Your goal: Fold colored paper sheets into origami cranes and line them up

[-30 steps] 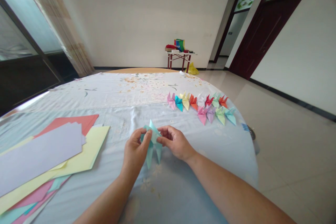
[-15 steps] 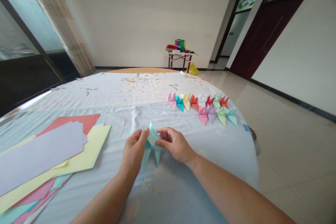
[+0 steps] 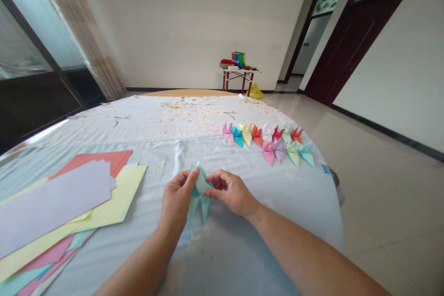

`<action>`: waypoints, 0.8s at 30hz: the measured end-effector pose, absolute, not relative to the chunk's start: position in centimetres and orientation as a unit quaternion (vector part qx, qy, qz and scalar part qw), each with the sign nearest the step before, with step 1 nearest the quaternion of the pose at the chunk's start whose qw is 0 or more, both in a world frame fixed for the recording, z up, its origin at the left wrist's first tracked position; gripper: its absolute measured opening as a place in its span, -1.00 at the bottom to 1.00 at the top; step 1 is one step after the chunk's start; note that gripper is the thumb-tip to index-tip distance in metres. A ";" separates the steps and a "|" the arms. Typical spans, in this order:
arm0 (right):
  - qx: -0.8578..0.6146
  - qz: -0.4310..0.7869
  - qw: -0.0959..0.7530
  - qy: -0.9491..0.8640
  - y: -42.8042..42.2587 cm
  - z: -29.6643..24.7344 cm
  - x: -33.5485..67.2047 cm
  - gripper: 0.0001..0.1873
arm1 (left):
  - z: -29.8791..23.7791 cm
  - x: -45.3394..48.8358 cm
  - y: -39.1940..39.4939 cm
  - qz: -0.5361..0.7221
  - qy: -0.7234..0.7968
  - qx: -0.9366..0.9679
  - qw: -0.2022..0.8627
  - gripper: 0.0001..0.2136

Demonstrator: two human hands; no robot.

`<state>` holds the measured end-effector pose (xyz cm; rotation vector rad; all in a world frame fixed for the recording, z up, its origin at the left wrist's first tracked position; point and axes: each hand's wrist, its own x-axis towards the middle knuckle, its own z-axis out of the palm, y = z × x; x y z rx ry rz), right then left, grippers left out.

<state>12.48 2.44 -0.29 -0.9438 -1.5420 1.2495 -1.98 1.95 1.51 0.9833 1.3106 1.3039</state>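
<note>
Between my hands is a light teal piece of folded origami paper (image 3: 202, 186), two narrow points of it hanging down toward the tablecloth. My left hand (image 3: 178, 196) is closed on its left side, thumb lying on the front. On the right edge, my right hand (image 3: 231, 193) pinches the paper between thumb and fingers. Part of the paper is hidden behind the fingers. Beyond my right hand, folded paper cranes (image 3: 267, 135) of several colours stand in two rows.
At the left lies a stack of coloured paper sheets, a lilac sheet (image 3: 58, 206) on top and a yellow one (image 3: 130, 194) beneath. A floral tablecloth (image 3: 145, 125) covers the round table. A small side table (image 3: 239, 71) with items stands by the far wall.
The two hanging points of the teal paper have drawn closer together. My left thumb has moved slightly up and right on the paper; my right hand has barely shifted.
</note>
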 end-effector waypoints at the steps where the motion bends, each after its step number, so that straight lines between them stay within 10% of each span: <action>1: -0.384 0.515 0.454 -0.618 2.4 -0.3 12.5 -0.63 | 1.5 -2.0 1.9 0.539 0.540 0.402 0.506 -0.69; 16: -0.373 0.604 0.440 -0.550 3.2 -0.6 13.0 -0.58 | 1.7 -2.2 2.7 0.537 0.498 0.414 0.541 -0.41; 24: -0.362 0.605 0.427 -0.567 3.1 -0.5 13.2 -0.56 | 2.4 -2.1 2.2 0.495 0.480 0.385 0.614 -0.66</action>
